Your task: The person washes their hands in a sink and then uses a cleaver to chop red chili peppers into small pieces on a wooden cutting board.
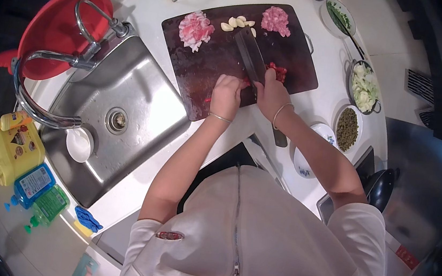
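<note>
My right hand (272,97) grips a cleaver (249,56), whose dark blade points away from me over the cutting board. The handle's end shows below the hand. To the left of the blade, my left hand (226,98) has its fingers curled down on a red chili pepper (246,82), mostly hidden beneath them. Chopped red pepper (279,72) lies right of the blade. On the dark cutting board (208,68), a pile of sliced fatty meat (196,30), several peeled garlic cloves (239,21) and a mound of minced meat (276,21) sit along the far side.
At left is a steel sink (141,129) with a faucet (49,118), a white bowl (79,144) and a red basin (49,39) behind. On the right stand a dish of cut cabbage (363,88), a bowl of green-brown bits (347,129) and a bowl of chopped greens (334,16).
</note>
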Motion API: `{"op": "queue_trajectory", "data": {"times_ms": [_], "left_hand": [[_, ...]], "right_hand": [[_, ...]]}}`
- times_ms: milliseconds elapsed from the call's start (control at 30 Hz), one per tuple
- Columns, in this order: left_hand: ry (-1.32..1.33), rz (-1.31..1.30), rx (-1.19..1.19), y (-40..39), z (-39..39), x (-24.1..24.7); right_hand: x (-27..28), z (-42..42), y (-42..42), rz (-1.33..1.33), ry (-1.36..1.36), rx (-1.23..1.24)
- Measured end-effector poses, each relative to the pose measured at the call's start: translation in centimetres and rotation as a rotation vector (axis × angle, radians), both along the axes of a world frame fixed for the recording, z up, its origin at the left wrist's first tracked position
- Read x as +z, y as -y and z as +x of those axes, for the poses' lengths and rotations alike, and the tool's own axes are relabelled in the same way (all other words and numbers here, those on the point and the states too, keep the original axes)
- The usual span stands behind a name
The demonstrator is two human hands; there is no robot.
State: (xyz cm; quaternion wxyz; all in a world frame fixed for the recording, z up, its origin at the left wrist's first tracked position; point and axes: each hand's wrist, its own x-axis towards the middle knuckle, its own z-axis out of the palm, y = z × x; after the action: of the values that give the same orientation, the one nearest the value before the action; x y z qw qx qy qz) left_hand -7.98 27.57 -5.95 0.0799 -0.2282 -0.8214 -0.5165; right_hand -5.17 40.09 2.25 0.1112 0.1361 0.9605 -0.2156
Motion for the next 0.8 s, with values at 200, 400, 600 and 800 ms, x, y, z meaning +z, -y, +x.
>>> {"op": "queue_trajectory", "data": {"times_ms": [200, 400, 600, 800], "left_hand": [[-0.039, -0.008, -0.038, 0.2, 0.3, 0.3], [-0.081, -0.024, -0.128, 0.6, 0.0, 0.7], [-0.029, 0.004, -0.104, 0.8, -0.3, 0.5], [-0.021, -0.013, -0.003, 0.2, 0.0, 0.4]], "right_hand": [[0.8, -0.6, 0.4, 0.036, 0.103, 0.019], [-0.4, -0.7, 1.3, 0.067, 0.096, 0.018], [-1.4, -0.5, -0.3, -0.059, -0.053, -0.081], [-0.5, 0.1, -0.7, -0.099, -0.166, 0.008]]}}
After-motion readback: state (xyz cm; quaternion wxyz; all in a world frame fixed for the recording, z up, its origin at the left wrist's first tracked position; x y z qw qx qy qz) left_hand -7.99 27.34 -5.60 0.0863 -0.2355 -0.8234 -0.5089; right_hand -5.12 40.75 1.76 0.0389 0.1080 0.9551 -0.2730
